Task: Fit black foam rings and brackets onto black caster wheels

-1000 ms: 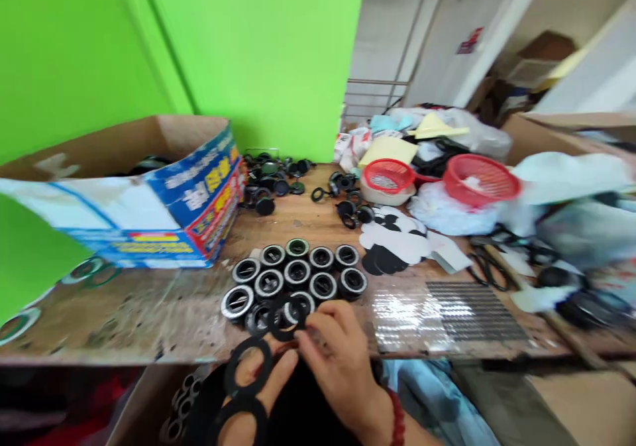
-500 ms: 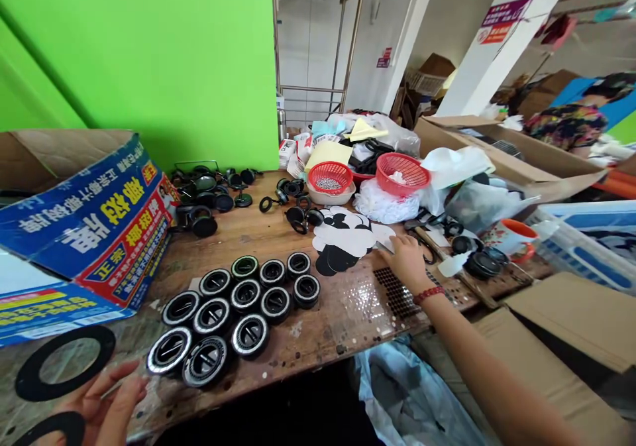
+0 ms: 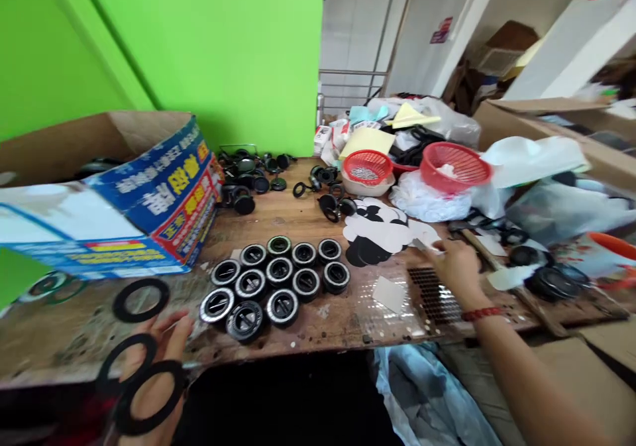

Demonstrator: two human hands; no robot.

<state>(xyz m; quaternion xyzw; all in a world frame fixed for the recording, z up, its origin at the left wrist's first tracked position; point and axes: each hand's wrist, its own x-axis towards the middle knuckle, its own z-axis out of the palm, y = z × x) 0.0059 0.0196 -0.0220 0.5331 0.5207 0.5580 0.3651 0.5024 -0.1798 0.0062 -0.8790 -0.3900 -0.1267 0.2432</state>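
Observation:
My left hand (image 3: 166, 353) is at the lower left, its fingers partly curled and smeared. Two flat black rings (image 3: 152, 399) overlap its palm and appear held there. A third black ring (image 3: 142, 300) shows just beyond the fingertips. My right hand (image 3: 454, 267) reaches to the right of the table, its fingertips pinching the edge of a pale thin piece (image 3: 422, 232) beside a spread of white and black discs (image 3: 375, 224). Between my hands stand several round black parts with silvery rims (image 3: 279, 270), grouped in rows. A small pale square (image 3: 390, 293) lies left of my right hand.
A blue printed carton (image 3: 169, 194) stands at the left, with black parts (image 3: 243, 184) behind. Red baskets (image 3: 368, 166) and plastic bags are at the back. A black grid (image 3: 432, 293), a hammer-like wooden handle (image 3: 484, 250) and an orange-rimmed mug (image 3: 596, 260) lie rightward.
The view has swung left and shifted. My left hand has come up with the black rings, now showing more fully. A pale square now lies on the table. My right hand remains by the discs.

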